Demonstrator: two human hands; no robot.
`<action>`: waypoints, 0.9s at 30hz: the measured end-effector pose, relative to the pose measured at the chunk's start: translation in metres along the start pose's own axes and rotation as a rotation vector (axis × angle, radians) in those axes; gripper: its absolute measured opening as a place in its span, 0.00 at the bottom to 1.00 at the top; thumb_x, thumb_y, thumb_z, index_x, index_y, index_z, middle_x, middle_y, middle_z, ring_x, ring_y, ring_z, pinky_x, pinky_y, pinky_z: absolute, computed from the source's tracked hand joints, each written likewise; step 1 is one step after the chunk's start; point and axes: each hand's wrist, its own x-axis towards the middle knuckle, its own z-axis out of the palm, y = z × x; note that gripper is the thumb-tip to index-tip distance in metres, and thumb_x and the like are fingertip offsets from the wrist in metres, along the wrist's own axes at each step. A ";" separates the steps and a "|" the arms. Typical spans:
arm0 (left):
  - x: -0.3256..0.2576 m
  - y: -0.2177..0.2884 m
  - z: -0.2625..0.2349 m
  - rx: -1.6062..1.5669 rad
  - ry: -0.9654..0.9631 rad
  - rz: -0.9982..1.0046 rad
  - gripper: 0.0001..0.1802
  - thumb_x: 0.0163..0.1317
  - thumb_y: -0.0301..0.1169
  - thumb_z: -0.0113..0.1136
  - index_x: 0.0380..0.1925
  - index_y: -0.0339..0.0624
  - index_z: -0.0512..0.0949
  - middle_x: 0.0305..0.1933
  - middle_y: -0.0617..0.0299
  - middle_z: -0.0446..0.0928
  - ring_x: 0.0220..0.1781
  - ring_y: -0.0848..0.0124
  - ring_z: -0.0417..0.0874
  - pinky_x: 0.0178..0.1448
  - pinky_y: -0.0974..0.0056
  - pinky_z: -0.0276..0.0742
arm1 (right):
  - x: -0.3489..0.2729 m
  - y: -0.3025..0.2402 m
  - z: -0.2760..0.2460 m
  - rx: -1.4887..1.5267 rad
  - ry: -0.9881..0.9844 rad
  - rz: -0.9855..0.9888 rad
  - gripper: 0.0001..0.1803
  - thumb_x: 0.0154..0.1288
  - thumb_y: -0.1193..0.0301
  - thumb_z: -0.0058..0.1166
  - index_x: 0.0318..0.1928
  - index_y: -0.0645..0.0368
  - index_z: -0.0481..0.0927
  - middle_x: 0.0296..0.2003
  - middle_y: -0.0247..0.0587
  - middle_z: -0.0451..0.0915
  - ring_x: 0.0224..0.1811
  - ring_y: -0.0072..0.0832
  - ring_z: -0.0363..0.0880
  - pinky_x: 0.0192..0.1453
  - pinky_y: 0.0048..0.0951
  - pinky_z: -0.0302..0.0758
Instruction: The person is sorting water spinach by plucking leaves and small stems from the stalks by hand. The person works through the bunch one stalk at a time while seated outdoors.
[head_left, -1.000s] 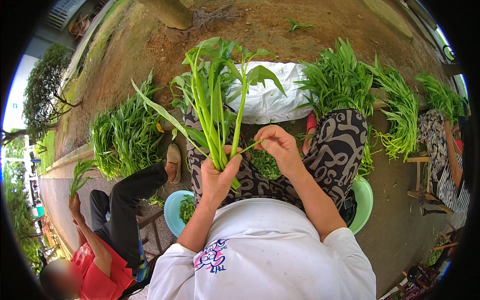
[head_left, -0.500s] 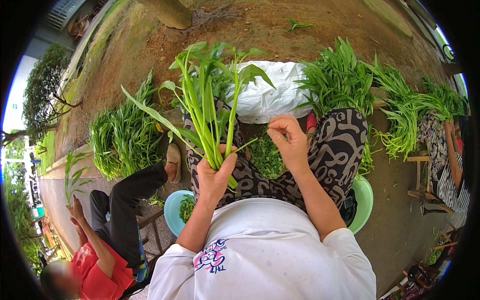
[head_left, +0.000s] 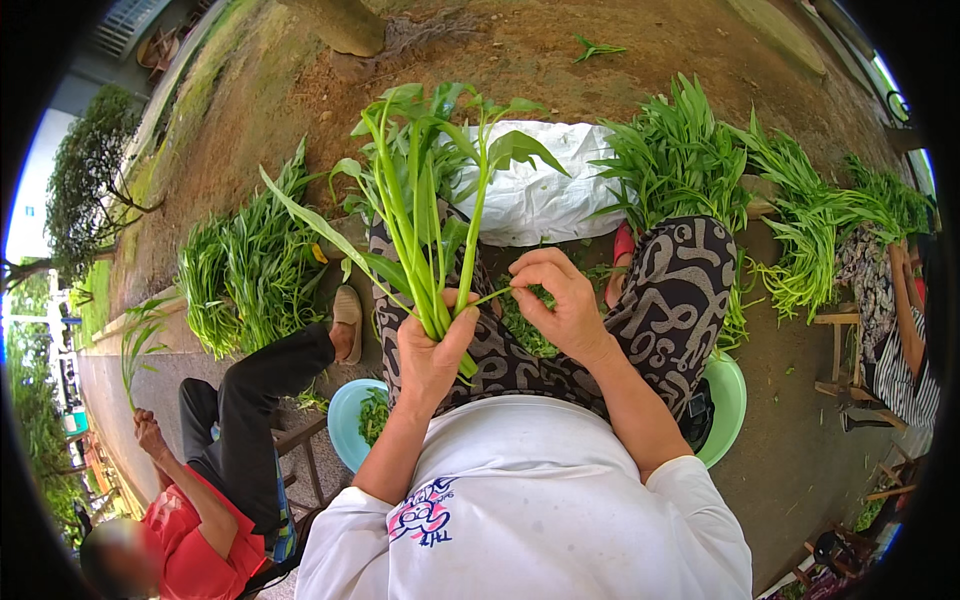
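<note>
Wrapped around the lower stalks of a bunch of water spinach [head_left: 405,215] is my left hand [head_left: 428,358]; the leafy tops stand up and away from me. A thin side stem [head_left: 492,297] sticks out of the bunch to the right. At its tip, the thumb and forefinger of my right hand [head_left: 562,308] are closed in a pinch. Below and between my knees lies a heap of loose green leaves [head_left: 525,325], partly hidden by my right hand.
A white sack [head_left: 545,190] lies beyond my knees. Piles of greens [head_left: 245,275] [head_left: 670,150] flank it. A blue basin [head_left: 348,425] and a green basin [head_left: 728,410] stand beside my thighs. A person in red [head_left: 205,525] sits at left, holding a stalk; another sits far right.
My right hand has moved left and slightly down to the thin side stem and closed on its tip. The bunch in my left hand has shifted slightly right.
</note>
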 end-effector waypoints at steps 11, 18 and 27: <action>-0.001 0.001 0.005 0.031 -0.029 0.017 0.07 0.59 0.25 0.58 0.37 0.36 0.79 0.21 0.76 0.69 0.21 0.87 0.63 0.25 0.78 0.57 | -0.006 0.002 0.004 0.763 0.013 0.465 0.03 0.60 0.78 0.50 0.35 0.61 0.74 0.41 0.37 0.73 0.39 0.21 0.72 0.47 0.24 0.70; -0.002 0.003 0.007 0.031 -0.045 0.012 0.07 0.59 0.25 0.58 0.38 0.36 0.79 0.22 0.76 0.70 0.22 0.87 0.63 0.25 0.78 0.58 | -0.010 0.006 0.009 0.983 0.043 0.544 0.03 0.63 0.75 0.49 0.37 0.58 0.74 0.40 0.36 0.73 0.38 0.22 0.73 0.45 0.25 0.71; -0.002 0.004 0.008 0.009 -0.015 0.020 0.08 0.59 0.25 0.59 0.37 0.35 0.79 0.21 0.75 0.69 0.21 0.87 0.64 0.25 0.78 0.58 | -0.005 0.016 -0.001 1.210 0.209 0.576 0.03 0.63 0.74 0.53 0.37 0.56 0.74 0.37 0.33 0.75 0.35 0.21 0.75 0.44 0.22 0.72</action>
